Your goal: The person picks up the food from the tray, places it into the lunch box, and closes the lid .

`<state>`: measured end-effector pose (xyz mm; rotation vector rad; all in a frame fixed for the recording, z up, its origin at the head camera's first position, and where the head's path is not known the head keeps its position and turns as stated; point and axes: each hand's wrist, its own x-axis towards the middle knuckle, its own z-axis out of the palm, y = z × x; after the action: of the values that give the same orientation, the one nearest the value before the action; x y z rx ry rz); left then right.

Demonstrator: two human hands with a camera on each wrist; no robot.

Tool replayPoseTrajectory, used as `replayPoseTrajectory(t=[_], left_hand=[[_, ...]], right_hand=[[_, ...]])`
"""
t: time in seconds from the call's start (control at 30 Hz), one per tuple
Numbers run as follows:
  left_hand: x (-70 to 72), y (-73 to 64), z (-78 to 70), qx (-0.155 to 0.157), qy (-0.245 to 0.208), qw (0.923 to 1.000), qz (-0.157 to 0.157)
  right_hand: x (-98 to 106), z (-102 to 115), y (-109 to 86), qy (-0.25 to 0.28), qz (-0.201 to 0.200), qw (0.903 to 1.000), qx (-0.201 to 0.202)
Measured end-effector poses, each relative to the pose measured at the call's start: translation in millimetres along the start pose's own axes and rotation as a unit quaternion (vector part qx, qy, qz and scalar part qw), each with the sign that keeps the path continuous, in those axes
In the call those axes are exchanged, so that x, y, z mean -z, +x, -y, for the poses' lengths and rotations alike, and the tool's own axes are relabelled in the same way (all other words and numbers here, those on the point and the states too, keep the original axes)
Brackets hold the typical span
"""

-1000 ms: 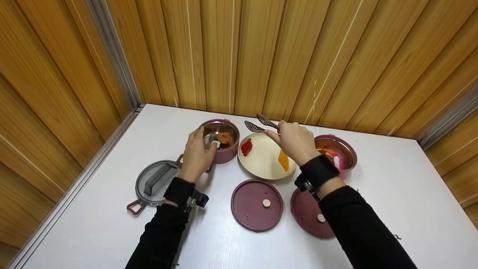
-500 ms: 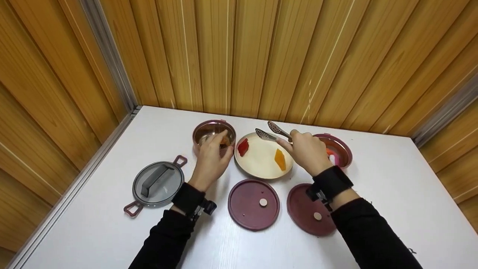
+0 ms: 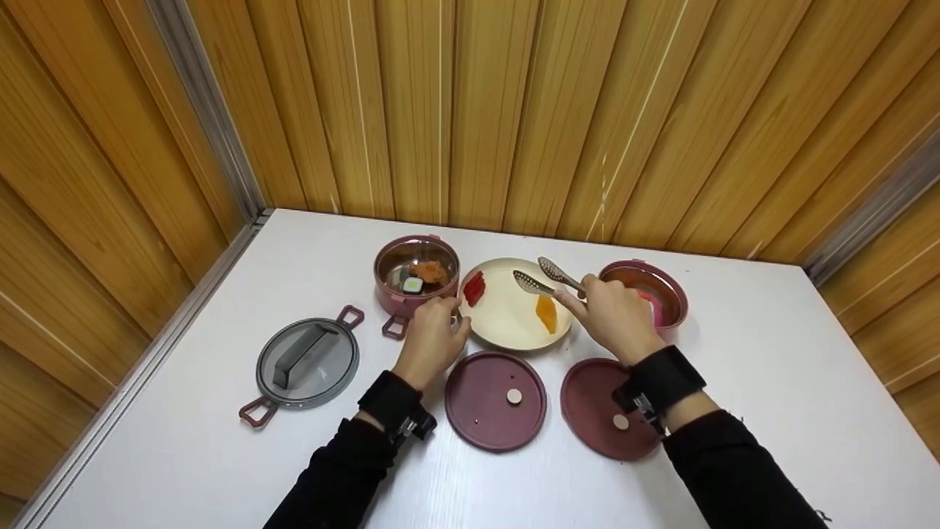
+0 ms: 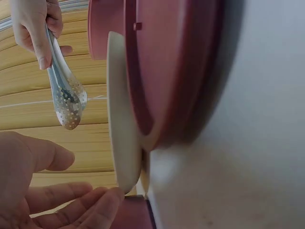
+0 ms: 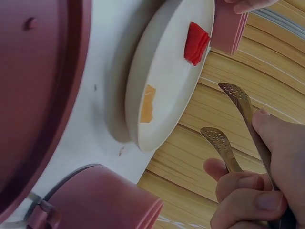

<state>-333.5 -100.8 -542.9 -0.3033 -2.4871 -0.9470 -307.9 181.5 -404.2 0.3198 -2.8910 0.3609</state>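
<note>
My left hand (image 3: 432, 338) is at the near left edge of a cream plate (image 3: 507, 323), beside the left maroon pot (image 3: 393, 294). In the left wrist view its fingertips (image 4: 112, 195) are right at the plate's rim, the thumb held apart from them. Over the plate's right side, my right hand (image 3: 619, 316) grips metal tongs (image 3: 530, 283) with perforated ends. The tongs' arms are spread with nothing between them. A folded red piece (image 3: 474, 289) lies on the plate's left side and a yellow piece (image 3: 546, 314) on its right.
Inside the left pot are an orange piece (image 3: 429, 272) and a white-and-green block (image 3: 413, 284). Another maroon pot (image 3: 672, 317) stands right, holding something pink. Two maroon lids (image 3: 477, 411) (image 3: 595, 419) lie in front; a grey see-through lid (image 3: 327, 378) is at left.
My left hand has left the left pot's opening and come right and nearer, to the plate's edge. My right hand has shifted slightly right and nearer with the tongs.
</note>
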Motion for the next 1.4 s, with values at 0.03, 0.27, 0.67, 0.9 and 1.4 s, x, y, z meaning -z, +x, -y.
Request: replayPoseTrajectory(t=[0.03,0.27,0.67,0.9,1.4], left_hand=[[-1.3,-0.6,-0.7,0.001,0.006,1.0,0.0],[-7.1,-0.2,-3.4,0.014,0.02,0.9997,-0.001],[-8.6,4.4,-11.0,0.03,0.003,0.9995,0.004],[-11.7,6.1,-12.6,0.034,-0.001,0.9994,0.0],[-11.3,7.1,-14.9,0.042,0.001,0.9986,0.033]], right_hand=[[-1.8,-2.4,-0.7,0.002,0.0,1.0,-0.001],[-17.8,-18.9,-6.2,-0.021,-0.024,0.999,0.031],[-13.3,-13.9,-21.8,-0.04,0.025,0.9988,-0.013],[-14.8,-13.3,-26.2,-0.051,0.009,0.9986,-0.01],[-23.8,-9.3,-31.3,-0.08,-0.02,0.9965,0.008]])
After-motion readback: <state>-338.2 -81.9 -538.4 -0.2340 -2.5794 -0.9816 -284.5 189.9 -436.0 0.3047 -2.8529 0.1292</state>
